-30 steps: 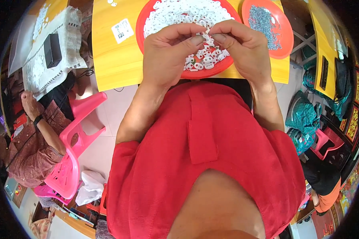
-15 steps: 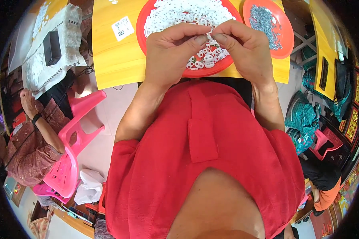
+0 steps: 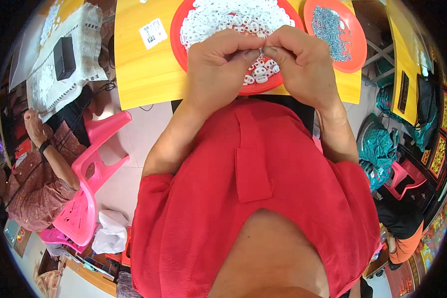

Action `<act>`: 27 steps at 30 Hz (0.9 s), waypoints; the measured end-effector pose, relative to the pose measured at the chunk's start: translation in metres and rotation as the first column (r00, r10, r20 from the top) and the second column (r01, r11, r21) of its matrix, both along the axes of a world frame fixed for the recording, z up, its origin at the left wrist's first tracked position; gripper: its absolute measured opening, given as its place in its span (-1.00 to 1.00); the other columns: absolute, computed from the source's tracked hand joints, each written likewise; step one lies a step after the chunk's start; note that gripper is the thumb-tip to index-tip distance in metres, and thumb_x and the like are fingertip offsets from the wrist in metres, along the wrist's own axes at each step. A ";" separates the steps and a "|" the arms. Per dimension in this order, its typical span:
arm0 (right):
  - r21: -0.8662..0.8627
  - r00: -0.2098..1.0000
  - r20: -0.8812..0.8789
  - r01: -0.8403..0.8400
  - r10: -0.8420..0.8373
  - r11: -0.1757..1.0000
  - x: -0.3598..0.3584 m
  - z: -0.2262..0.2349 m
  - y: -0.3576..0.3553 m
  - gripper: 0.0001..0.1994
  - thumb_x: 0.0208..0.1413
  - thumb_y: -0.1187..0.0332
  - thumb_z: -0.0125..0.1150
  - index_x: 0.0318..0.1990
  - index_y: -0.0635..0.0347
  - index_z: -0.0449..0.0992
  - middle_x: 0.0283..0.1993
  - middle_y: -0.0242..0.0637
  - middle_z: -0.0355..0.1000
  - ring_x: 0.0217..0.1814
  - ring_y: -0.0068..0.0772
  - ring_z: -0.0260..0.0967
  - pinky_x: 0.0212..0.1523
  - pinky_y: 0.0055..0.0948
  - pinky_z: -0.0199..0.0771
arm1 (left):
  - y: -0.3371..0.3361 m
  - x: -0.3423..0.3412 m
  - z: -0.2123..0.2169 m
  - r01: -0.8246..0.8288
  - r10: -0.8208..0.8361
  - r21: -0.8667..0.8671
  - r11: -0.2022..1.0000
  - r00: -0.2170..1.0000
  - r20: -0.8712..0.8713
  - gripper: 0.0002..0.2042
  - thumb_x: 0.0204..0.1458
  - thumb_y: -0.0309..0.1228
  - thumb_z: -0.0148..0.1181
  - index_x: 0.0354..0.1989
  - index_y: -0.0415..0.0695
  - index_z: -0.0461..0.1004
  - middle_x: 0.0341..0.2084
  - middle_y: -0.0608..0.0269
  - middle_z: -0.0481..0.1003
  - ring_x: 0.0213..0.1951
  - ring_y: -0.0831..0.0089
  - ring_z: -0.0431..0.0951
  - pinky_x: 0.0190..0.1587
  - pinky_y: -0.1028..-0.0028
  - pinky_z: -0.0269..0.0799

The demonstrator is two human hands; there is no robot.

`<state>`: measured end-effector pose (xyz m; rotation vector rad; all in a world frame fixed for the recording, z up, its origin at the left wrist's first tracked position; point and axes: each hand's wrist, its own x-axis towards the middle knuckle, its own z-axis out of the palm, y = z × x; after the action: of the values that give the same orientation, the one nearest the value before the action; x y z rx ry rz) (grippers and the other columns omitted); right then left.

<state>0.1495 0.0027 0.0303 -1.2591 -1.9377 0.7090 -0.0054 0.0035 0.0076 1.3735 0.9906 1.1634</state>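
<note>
My left hand (image 3: 218,67) and my right hand (image 3: 300,64) meet fingertip to fingertip over the near rim of a big red plate (image 3: 180,42) heaped with several small white plastic pieces (image 3: 233,17). Between the pinched fingers sits a tiny metal part (image 3: 261,50); most of it is hidden by the fingers. A smaller red plate (image 3: 355,54) holding several small grey metal parts (image 3: 330,27) lies to the right. Both plates rest on a yellow table (image 3: 144,74).
A pink plastic chair (image 3: 92,164) stands at my left, with a seated person (image 3: 39,169) beyond it. A white cloth with a black box (image 3: 64,57) lies at the far left. Teal bags (image 3: 380,149) and another pink chair (image 3: 402,179) are on my right.
Both hands have stayed pinched together over the plate's near edge, with only small shifts of the fingers. The person at the left moved an arm slightly.
</note>
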 end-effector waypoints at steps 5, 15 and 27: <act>0.019 1.000 -0.003 0.014 -0.014 1.000 -0.007 -0.004 0.002 -0.92 -0.14 0.47 0.09 -0.46 0.29 0.44 -0.54 -0.05 0.33 -0.50 -0.09 0.32 -0.48 -0.35 0.30 | 0.002 0.000 -0.009 -0.060 0.067 0.113 0.992 0.996 -0.055 -0.85 -0.18 -0.66 0.11 -0.39 -0.24 0.50 -0.54 0.24 0.47 -0.46 0.61 0.44 -0.42 0.65 0.33; -0.422 0.892 -0.424 -0.039 -0.159 0.906 0.014 -0.003 0.010 -0.85 -0.04 0.44 0.11 -0.31 0.32 0.47 -0.48 -0.42 0.42 -0.45 -0.71 0.30 -0.44 -0.68 0.32 | 0.006 0.002 -0.009 -0.057 0.100 -0.207 0.977 0.974 0.205 -0.86 -0.14 -0.64 0.12 -0.35 -0.28 0.49 -0.52 0.25 0.50 -0.46 0.62 0.47 -0.41 0.69 0.39; -0.249 0.968 -0.243 -0.007 -0.055 0.969 0.002 -0.009 0.004 -0.91 -0.01 0.50 0.08 -0.37 0.36 0.43 -0.53 -0.45 0.35 -0.49 -0.73 0.20 -0.47 -0.74 0.21 | 0.002 0.003 -0.007 -0.039 0.068 -0.175 0.984 0.984 0.162 -0.86 -0.14 -0.64 0.12 -0.36 -0.26 0.50 -0.53 0.26 0.49 -0.47 0.65 0.45 -0.44 0.69 0.37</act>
<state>0.1518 0.0065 0.0209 -1.2697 -1.6643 1.0706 -0.0019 0.0053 0.0009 1.1007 0.9875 1.1839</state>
